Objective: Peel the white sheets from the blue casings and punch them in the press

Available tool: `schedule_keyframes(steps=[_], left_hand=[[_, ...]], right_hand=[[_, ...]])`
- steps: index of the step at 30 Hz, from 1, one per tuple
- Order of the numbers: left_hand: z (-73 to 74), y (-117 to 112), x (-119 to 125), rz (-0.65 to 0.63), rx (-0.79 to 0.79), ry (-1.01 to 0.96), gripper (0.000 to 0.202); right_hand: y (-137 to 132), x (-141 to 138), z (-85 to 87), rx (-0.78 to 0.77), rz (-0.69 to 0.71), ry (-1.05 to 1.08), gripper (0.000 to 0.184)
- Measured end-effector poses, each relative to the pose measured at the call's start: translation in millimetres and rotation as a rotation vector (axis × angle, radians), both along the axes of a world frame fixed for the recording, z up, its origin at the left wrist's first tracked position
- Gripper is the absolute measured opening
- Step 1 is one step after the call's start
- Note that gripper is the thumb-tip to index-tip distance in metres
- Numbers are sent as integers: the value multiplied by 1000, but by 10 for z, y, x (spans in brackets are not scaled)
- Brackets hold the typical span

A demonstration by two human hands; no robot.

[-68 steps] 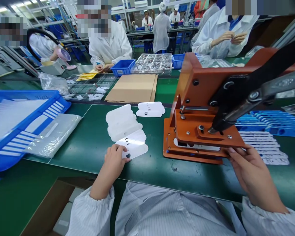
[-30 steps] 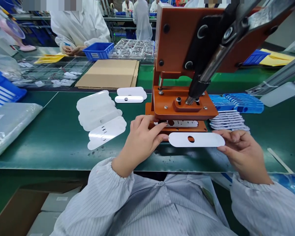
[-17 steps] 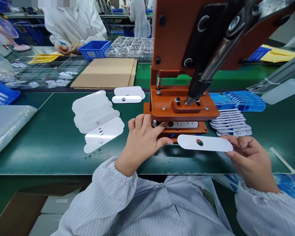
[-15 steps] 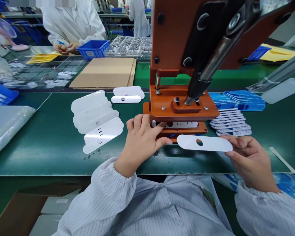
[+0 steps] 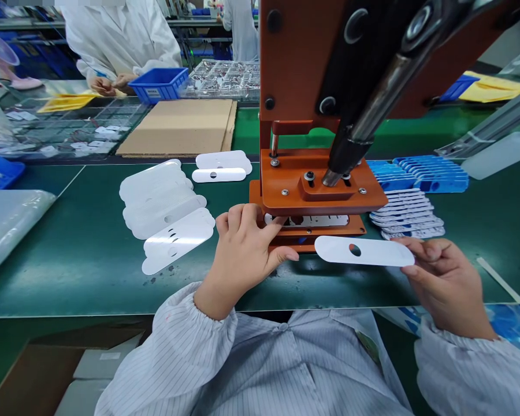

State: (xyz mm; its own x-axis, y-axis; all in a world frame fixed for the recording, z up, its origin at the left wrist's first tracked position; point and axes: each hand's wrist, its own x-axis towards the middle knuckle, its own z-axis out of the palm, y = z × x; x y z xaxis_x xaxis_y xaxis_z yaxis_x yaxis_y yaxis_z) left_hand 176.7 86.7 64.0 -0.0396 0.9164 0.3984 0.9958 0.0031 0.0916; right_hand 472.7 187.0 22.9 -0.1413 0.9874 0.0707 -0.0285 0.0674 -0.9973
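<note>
An orange-brown hand press (image 5: 323, 197) stands in front of me, its upper plate raised above the lower fixture. In the fixture lies a white strip (image 5: 325, 221) with dark marks and a hole. My left hand (image 5: 242, 248) is spread at the fixture's left side, its index finger reaching under the upper plate to the strip's left end; the fingertip is partly hidden. In front of the press, my right hand (image 5: 444, 274) pinches the right end of a white rounded panel (image 5: 364, 251) with one round hole. The panel hangs level above the green tabletop.
Left of the press, white panels (image 5: 164, 202) lie fanned out, with more (image 5: 221, 173) behind. At right are rows of blue pieces (image 5: 431, 174) and stacked white strips (image 5: 407, 214). Cardboard sheets (image 5: 177, 127) and a blue bin (image 5: 160, 85) lie beyond, near a co-worker (image 5: 121, 43).
The view has shifted slightly. My left hand has drawn back a little to the left from the fixture. My right hand still holds the panel, nearly unmoved.
</note>
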Motion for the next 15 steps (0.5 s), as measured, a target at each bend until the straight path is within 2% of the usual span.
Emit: schedule_keyframes(steps=[6, 9, 15], left_hand=[[3, 8, 9, -17, -12, -22, 73], [1, 13, 6, -9, -3, -27, 79], [13, 19, 5, -8, -13, -53, 78]], right_hand=[[-3, -3, -7, -28, -15, -41, 43], [0, -4, -14, -33, -22, -47, 43], [42, -19, -23, 32, 24, 7, 43]])
